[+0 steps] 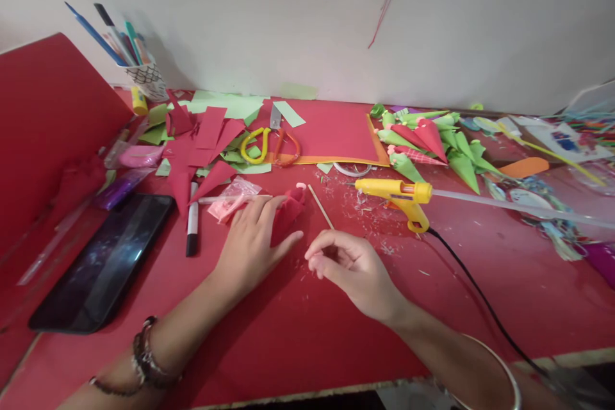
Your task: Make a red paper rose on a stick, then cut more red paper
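Observation:
My left hand [252,237] lies palm down, fingers stretched and thumb apart. Its fingertips are over a clear packet with pink material [230,202] and beside a small red paper cone [291,206] with a pink tip; whether they touch these I cannot tell. To the right, my right hand [360,269] is closed in a pinch, thumb against fingers. Anything between those fingertips is too small to make out. A thin wooden stick [319,206] lies just beyond the right hand. Further right, a yellow glue gun [396,195] rests on its side with a glue stick in its back.
Scissors [276,146] and red paper pieces [206,138] lie at the back left. A pile of green and red paper cones [432,141] sits back right. A phone [103,262], marker [192,224] and pen cup [148,80] are left. The glue gun's cord [480,295] runs to the front edge.

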{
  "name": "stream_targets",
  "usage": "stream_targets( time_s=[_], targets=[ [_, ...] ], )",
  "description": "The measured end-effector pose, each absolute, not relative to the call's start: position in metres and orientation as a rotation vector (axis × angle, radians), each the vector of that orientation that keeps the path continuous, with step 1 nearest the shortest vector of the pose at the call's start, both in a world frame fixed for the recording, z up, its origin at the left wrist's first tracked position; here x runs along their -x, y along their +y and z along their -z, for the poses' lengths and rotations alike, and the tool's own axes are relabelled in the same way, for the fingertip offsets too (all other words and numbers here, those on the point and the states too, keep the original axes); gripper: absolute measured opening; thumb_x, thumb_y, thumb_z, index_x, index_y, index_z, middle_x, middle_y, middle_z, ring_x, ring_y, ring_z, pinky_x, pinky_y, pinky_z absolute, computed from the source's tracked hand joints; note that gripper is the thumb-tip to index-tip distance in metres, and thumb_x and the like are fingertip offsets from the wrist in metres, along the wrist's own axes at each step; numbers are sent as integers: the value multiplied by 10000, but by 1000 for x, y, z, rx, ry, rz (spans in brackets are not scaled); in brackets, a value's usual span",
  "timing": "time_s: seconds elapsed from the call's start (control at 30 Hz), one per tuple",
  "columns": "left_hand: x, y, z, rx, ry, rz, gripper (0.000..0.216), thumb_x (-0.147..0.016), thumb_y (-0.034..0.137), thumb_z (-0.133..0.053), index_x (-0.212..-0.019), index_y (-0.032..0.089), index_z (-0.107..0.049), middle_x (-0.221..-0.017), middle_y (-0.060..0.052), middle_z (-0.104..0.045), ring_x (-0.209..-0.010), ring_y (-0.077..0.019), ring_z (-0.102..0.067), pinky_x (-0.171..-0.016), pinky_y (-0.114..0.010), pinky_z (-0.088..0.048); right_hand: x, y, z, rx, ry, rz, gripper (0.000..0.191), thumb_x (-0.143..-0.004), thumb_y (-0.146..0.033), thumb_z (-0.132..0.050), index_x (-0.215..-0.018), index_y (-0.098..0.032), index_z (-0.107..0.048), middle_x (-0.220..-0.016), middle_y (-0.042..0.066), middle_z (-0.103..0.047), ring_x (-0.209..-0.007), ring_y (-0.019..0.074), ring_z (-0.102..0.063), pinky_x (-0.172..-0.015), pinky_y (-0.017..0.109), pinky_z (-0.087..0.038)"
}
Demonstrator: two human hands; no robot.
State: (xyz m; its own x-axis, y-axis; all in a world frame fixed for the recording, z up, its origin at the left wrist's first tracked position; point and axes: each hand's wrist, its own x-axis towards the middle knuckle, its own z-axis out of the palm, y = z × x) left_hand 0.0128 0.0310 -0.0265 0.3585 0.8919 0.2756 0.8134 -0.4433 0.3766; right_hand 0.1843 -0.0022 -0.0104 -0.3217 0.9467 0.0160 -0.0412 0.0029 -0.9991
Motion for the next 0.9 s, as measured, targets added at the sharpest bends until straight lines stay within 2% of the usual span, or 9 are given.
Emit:
stream_targets(
  time_s=[0.1,0.27,0.47,0.6,0.7,0.9],
  targets=[
    [-18,35,33,-2252,1586,-671,528,-786,401,-528,-1214,155,-342,-1133,-122,-468,-915,-214,-548,-716,-326,-482,-183,-2,9,1016,-1477,-1418,91,-789,-194,-547,-808,-193,-636,-770,6,-584,-724,100,-541,-651,229,-453],
    [-22,39,34,-2277,1643,-572,507,-796,327,-507,-1229,130,-331,-1124,-142,-477,-925,-242,-561,-705,-347,-497,-182,-3,12,998,-1359,-1498,210,-848,-217,-455,-962,-200,-631,-758,7,-603,-611,71,-532,-581,214,-463],
    [-20,37,31,-2378,1659,-466,499,-738,220,-504,-1211,156,-360,-1138,-112,-497,-973,-265,-553,-702,-344,-502,-183,-6,12,940,-1234,-1696,147,-838,-256,-489,-799,-173,-604,-539,-38,-583,-396,41,-494,-396,158,-398],
    [-13,36,30,-2393,1613,-433,456,-731,207,-490,-1169,148,-379,-1108,-117,-501,-989,-280,-537,-717,-370,-496,-183,-4,10,977,-1262,-1563,91,-800,-198,-545,-812,-189,-634,-621,-33,-596,-523,46,-543,-507,161,-460],
    [-8,35,30,-2345,1594,-472,371,-743,228,-495,-1096,161,-404,-1058,-105,-508,-971,-267,-540,-737,-379,-485,-183,-2,10,979,-1276,-1476,149,-815,-194,-516,-881,-207,-649,-765,-3,-639,-644,72,-593,-607,207,-502],
    [-7,35,30,-2257,1566,-538,366,-749,266,-511,-1069,170,-362,-1037,-120,-547,-914,-263,-575,-682,-364,-485,-184,1,8,962,-1141,-1524,168,-802,-199,-534,-959,-207,-594,-818,8,-681,-727,115,-656,-659,250,-533]
  ],
)
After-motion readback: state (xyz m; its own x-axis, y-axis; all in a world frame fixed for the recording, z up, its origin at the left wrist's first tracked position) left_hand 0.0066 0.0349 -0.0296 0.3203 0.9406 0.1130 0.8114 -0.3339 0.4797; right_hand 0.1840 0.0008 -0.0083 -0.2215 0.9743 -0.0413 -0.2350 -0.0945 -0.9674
